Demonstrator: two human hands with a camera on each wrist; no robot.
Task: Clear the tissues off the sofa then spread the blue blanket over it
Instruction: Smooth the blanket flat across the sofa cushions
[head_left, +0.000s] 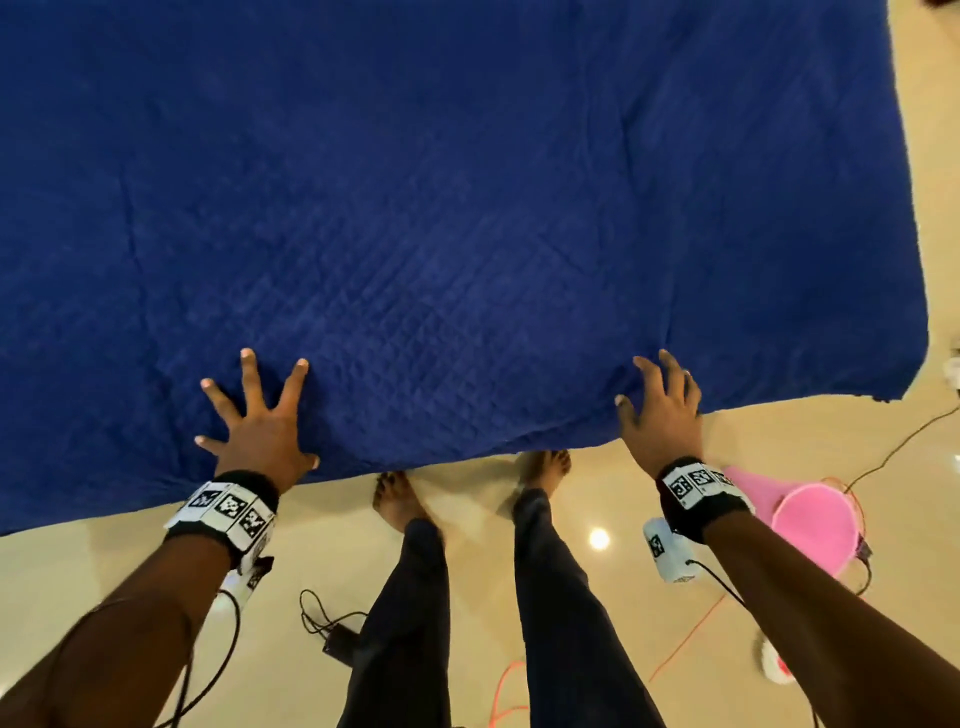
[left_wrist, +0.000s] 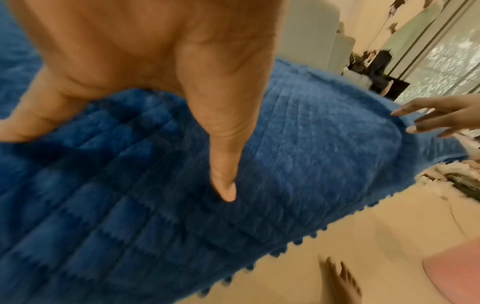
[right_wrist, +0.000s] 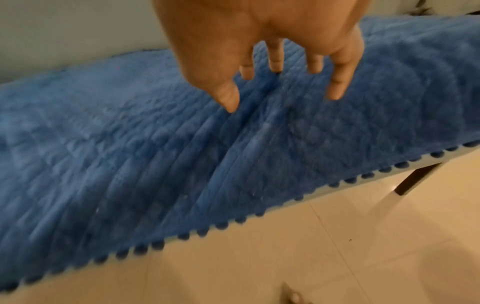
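Left hand and right hand, fingers spread, apparently press the quilted blue blanket low in frame.

Quilted plush blanket; glossy tile floor

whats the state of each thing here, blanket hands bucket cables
quilted blue blanket: spread flat, near edge hanging over the front
left hand: fingers splayed straight, pressing flat on the blanket
right hand: fingers extended, tips touching the blanket near its edge
pink plastic bucket: tipped on its side on the floor, opening towards the camera
black cable and adapter: lying loose on the tiled floor
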